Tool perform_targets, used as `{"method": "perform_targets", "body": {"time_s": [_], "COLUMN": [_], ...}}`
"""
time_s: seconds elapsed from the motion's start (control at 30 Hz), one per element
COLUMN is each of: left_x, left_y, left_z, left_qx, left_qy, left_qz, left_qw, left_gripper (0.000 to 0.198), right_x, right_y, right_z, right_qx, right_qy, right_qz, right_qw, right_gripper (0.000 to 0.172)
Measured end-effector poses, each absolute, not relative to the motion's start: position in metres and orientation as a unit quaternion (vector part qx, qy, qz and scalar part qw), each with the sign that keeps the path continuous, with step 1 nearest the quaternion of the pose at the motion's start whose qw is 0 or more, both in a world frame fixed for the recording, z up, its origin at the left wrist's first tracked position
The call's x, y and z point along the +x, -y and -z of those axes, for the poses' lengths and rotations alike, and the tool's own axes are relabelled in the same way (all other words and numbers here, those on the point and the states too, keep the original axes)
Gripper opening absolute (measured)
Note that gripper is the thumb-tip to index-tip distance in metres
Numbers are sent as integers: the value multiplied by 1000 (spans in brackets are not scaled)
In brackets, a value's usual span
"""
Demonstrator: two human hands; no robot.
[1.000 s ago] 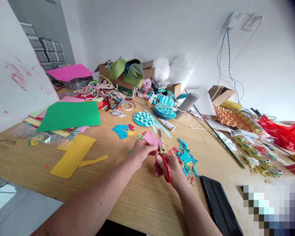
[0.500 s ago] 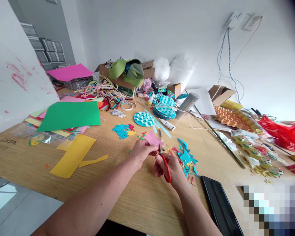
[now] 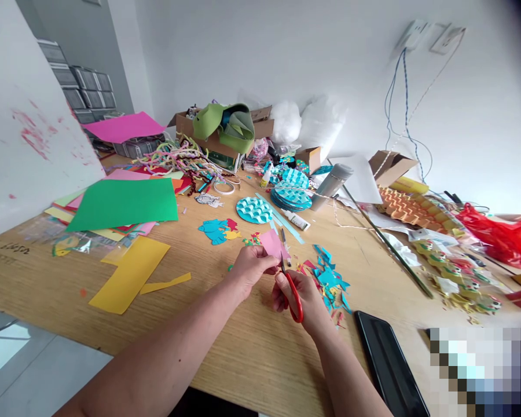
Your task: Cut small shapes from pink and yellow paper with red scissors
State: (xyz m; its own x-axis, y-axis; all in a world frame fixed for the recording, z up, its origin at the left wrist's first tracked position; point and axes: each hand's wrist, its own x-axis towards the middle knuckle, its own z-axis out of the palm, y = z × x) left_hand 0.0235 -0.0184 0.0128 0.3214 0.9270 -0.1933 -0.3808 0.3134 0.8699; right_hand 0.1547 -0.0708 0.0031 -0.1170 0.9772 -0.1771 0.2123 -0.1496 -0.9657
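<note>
Between the fingers of my left hand (image 3: 254, 267) is a small piece of pink paper (image 3: 271, 242), held up over the table. My right hand (image 3: 301, 292) grips red-handled scissors (image 3: 296, 304), their blades at the paper's lower right edge, close to my left fingertips. A pen (image 3: 283, 237) lies just behind the paper. Beyond my left hand are blue, red and yellow paper cutouts (image 3: 215, 230). Blue, red and yellow paper scraps (image 3: 330, 279) are heaped right of my right hand.
A black phone (image 3: 388, 362) lies at the front right. Green paper (image 3: 128, 204) tops a pile at left, with yellow paper (image 3: 132, 277) nearer. Farther back stand blue patterned discs (image 3: 254, 209), a grey cylinder (image 3: 332, 186) and a cardboard box (image 3: 186, 124). A long stick (image 3: 386, 246) lies to the right.
The pink paper has turned slightly in my left fingers. The scissors have shifted very little, and both hands stay in nearly the same place.
</note>
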Motion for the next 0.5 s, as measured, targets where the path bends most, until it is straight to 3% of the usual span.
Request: {"method": "perform_targets", "body": {"time_s": [0.5], "left_x": [22], "left_y": [16], "left_z": [-11], "left_qx": [375], "left_qy": [-368], "left_qz": [-455], "left_qw": [719], "left_gripper": [9], "right_x": [154], "right_y": [72], "right_z": [-7], "right_qx": [-563], "right_qy": [528], "right_qz": [-524], "right_qw": [362], "right_gripper": [51]}}
